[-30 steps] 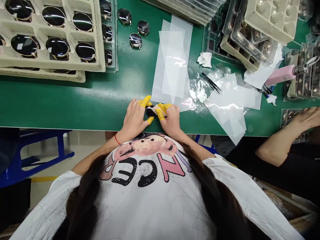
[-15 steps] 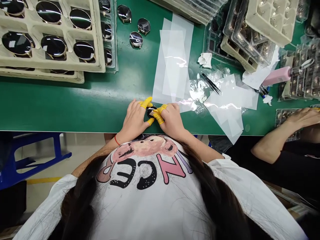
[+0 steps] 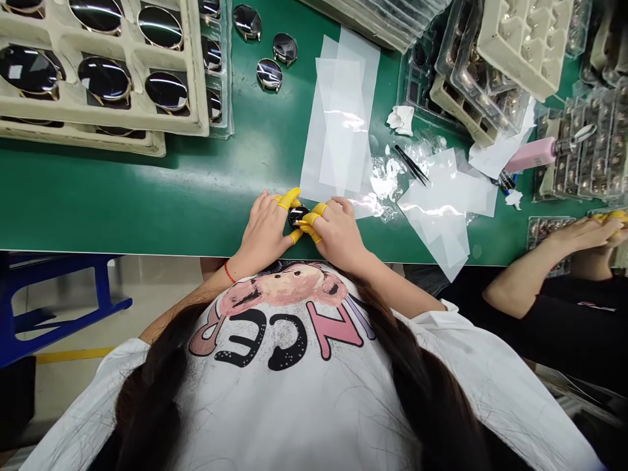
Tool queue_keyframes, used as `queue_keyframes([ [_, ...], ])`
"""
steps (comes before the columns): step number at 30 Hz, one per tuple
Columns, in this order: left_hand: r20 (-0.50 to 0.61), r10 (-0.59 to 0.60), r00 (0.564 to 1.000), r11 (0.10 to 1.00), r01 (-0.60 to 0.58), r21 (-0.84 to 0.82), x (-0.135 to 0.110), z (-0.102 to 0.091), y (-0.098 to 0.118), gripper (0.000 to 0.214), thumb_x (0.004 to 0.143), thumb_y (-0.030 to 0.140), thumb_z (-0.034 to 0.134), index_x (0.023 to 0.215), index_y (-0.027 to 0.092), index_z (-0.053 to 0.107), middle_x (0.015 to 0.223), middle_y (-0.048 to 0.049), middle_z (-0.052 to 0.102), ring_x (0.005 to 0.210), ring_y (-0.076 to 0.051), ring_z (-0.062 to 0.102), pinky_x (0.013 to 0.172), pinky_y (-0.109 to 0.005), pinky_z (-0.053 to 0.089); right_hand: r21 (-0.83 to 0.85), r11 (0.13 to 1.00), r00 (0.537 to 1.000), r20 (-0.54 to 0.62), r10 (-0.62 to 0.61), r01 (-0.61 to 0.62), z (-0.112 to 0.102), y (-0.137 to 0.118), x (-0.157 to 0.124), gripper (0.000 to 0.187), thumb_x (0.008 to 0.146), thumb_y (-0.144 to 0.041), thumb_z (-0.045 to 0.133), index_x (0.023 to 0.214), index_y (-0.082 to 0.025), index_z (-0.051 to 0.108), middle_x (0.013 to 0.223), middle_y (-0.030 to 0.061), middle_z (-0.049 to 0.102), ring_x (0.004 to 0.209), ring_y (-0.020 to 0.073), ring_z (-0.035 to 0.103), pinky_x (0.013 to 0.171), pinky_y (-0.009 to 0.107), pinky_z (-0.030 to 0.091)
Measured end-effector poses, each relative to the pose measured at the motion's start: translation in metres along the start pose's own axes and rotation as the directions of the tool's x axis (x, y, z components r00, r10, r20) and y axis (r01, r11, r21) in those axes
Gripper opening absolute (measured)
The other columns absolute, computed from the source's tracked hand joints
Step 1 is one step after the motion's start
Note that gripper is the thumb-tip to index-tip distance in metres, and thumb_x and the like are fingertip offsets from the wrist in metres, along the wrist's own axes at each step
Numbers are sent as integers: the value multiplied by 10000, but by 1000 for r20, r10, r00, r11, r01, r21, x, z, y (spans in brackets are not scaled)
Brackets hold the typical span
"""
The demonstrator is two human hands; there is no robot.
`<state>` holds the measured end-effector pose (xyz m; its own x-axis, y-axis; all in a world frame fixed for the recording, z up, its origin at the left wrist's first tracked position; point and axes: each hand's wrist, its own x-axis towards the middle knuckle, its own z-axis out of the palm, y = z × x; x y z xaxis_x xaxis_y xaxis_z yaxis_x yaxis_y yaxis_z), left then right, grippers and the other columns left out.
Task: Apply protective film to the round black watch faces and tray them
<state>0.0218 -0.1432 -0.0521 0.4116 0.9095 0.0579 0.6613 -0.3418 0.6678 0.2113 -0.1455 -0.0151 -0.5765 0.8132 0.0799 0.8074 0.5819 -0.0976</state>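
A small round watch head [image 3: 297, 216] with a glossy black face lies at the table's near edge, between my hands. My left hand [image 3: 265, 226] grips it from the left, with fingers on its far side and the thumb on its near side. From the right, my right hand [image 3: 338, 229] has its fingertips pinched together over the watch's right edge. A tiny pale bit shows at those tips, too small to name. Yellow finger cots cover fingertips on both hands. Three similar watch heads [image 3: 269, 74] lie loose farther back on the green table [image 3: 206, 203].
Trays of watch heads [image 3: 203, 124] are stacked at back left. Clear film sheets [image 3: 338, 124] lie beyond my hands, with black tweezers [image 3: 412, 165] and crumpled scraps to their right. More trays [image 3: 520, 46] and a pink bottle [image 3: 530, 154] stand right. A co-worker's arm [image 3: 540, 261] reaches in.
My right fingertips have shifted slightly towards me, baring more of the black watch face. My left hand keeps its hold. At right, the co-worker's yellow-tipped hands have come into view.
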Motion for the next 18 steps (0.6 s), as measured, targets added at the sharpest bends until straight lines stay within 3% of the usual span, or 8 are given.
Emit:
queue_keyframes([
  [4,-26,21,999,1000,-21,23,-1,2,-2,639,853,235,684,1431,150,425,1245,-95,627,1277,-275,528,1248,-534,266,-25,996,996,30,81,-80,9,-6,9,188,936,-117,459,899,-184,631,885,70,631,907,232,478,934,377,281],
  [8,-49,32,998,999,-30,41,-1,3,-3,631,850,243,696,1417,135,441,1228,-112,607,1271,-279,529,1241,-539,283,-11,990,988,65,143,-142,11,5,26,202,922,-84,442,937,-178,621,953,83,640,947,242,490,933,392,275],
  [12,-50,31,998,999,-29,39,-1,3,-3,661,845,238,693,1436,135,417,1210,-110,606,1260,-283,533,1234,-553,293,23,990,988,58,140,-142,4,13,22,184,950,-130,439,942,-190,612,915,68,622,926,237,486,928,389,287],
  [18,-44,60,997,998,-58,32,-2,3,-3,659,838,216,687,1432,155,408,1238,-88,622,1261,-285,530,1237,-557,289,-22,998,997,36,63,-62,2,0,3,199,964,-151,438,897,-188,621,871,62,615,907,231,476,942,384,278],
])
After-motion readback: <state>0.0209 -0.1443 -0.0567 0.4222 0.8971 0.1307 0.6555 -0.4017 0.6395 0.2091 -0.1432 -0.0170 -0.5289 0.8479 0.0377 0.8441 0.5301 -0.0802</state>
